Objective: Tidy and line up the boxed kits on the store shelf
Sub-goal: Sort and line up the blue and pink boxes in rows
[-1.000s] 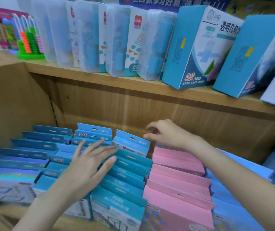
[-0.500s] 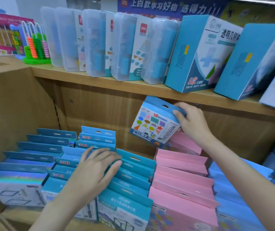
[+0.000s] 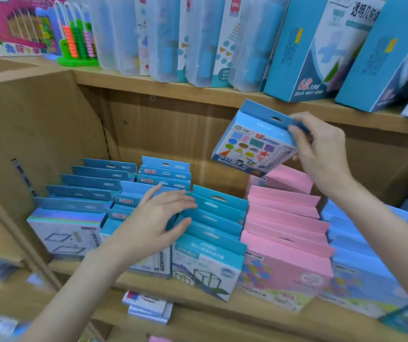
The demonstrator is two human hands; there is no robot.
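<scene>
Shapes kit (image 3: 254,141) tilted, hang tab up-right, in right hand (image 3: 321,149)

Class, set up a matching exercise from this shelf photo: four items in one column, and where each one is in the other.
Items:
1. shapes box
2. abacus
3. pink boxes
4. left hand

Places:
A. on the upper shelf, at left
B. held up by the right hand
C. on the teal boxes
D. row right of the teal boxes

Pairs: 1-B, 2-A, 3-D, 4-C
</scene>
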